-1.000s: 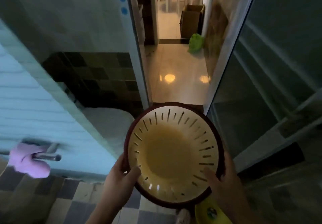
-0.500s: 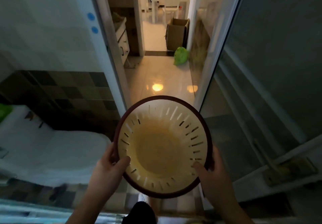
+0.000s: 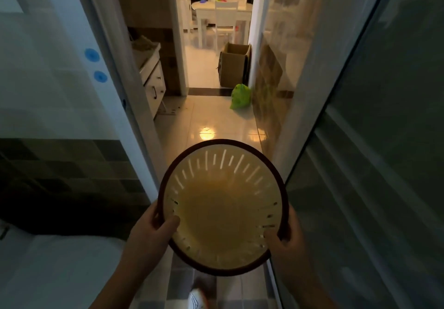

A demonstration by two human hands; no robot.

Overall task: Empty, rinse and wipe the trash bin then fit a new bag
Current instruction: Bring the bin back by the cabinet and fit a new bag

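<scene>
- I hold the trash bin (image 3: 222,209) in front of me, mouth facing up at me, in the near doorway; it has no bag and nothing in it.
- My left hand (image 3: 147,233) grips the left rim, thumb curled over the inside wall; my right hand (image 3: 287,239) pinches the right rim, thumb inside too.
- The grip is on the rim only. If the plastic is wet, which I can't tell, it could slip and drop onto the tiled floor (image 3: 211,121).
- The sliding door frame (image 3: 283,126) is just beside the bin on the right; swinging wide would knock it.
- The green bag (image 3: 240,96) lies far along the passage, a trip risk if I'm watching the bin.
</scene>
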